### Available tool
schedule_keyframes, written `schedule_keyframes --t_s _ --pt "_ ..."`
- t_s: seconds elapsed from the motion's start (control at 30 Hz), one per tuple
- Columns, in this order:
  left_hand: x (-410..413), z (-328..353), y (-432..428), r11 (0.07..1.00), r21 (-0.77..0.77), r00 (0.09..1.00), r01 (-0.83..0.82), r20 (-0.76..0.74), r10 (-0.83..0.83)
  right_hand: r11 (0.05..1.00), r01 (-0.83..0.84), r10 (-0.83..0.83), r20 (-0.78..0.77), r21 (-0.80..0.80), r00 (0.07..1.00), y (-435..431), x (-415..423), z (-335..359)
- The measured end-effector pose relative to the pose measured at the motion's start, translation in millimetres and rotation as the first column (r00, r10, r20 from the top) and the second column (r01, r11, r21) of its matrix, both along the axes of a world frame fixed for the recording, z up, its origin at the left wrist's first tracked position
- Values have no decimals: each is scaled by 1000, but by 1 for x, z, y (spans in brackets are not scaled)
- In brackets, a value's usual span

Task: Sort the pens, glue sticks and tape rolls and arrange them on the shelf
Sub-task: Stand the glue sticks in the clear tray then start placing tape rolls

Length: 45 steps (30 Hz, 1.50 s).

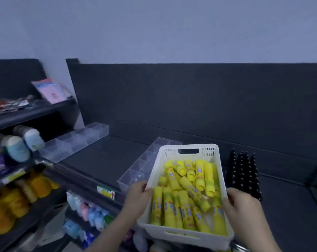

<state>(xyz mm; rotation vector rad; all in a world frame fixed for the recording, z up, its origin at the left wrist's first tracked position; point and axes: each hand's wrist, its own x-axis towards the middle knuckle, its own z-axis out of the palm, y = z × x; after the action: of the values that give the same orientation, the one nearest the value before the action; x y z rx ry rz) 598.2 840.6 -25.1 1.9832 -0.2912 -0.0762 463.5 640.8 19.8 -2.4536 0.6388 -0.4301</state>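
Holding a white basket [186, 235] of yellow glue sticks [186, 193]: left hand [137, 195] and right hand [242, 208] each grip one long side. Basket sits over the dark shelf's [103, 157] front edge, beside a clear divider tray [141, 166].

White perforated basket [188, 151], yellow glue sticks [186, 193], dark grey shelf [103, 157], black pens [243, 171]

Shelf [106, 153] room lies between the left divider [76, 139] and right divider [141, 166]; basket [188, 147] and black pens [245, 171] block the right side.
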Motion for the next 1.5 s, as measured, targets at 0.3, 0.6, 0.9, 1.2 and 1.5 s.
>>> schedule_keyframes --t_s 0.3,0.6,0.9,1.2,1.5 --pt "93 -17 -36 967 16 962 253 -107 -250 954 283 -291 -81 -100 953 7 53 -7" --pt "139 -25 -36 920 139 931 366 -74 -359 932 359 -363 -125 -56 923 17 80 -19" --pt "157 -12 -26 851 452 954 268 2 -301 952 286 -275 -101 108 956 13 112 -48" --pt "155 -5 -47 626 747 911 223 69 -407 921 381 -367 -148 79 919 2 122 -61" --pt "158 2 -51 737 643 801 209 320 -507 964 205 -235 -186 -167 954 28 145 -37"
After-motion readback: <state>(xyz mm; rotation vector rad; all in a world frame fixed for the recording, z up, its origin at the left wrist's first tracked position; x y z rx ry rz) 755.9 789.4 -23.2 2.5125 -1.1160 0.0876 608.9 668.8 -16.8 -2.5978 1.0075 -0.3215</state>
